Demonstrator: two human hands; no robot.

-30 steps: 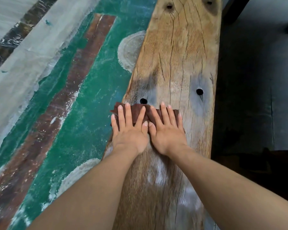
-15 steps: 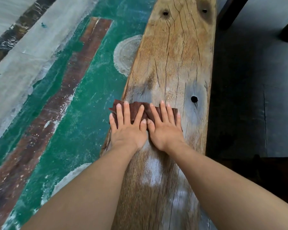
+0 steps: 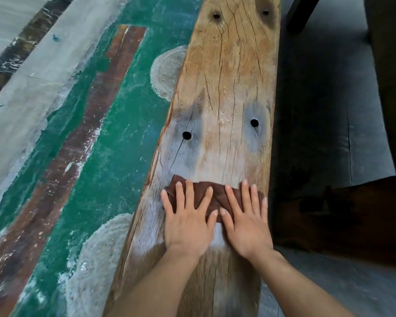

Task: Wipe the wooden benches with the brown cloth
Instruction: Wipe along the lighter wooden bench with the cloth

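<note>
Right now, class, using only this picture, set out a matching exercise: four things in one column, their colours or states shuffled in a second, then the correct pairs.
1 brown cloth
2 wooden bench
3 left hand
4 floor

A green with a reddish-brown stripe
B flat, palm down, pressing
C dark, folded, lying on wood
D pale, cracked, with round holes

Pairs: 1-C, 2-D, 3-B, 4-A.
</note>
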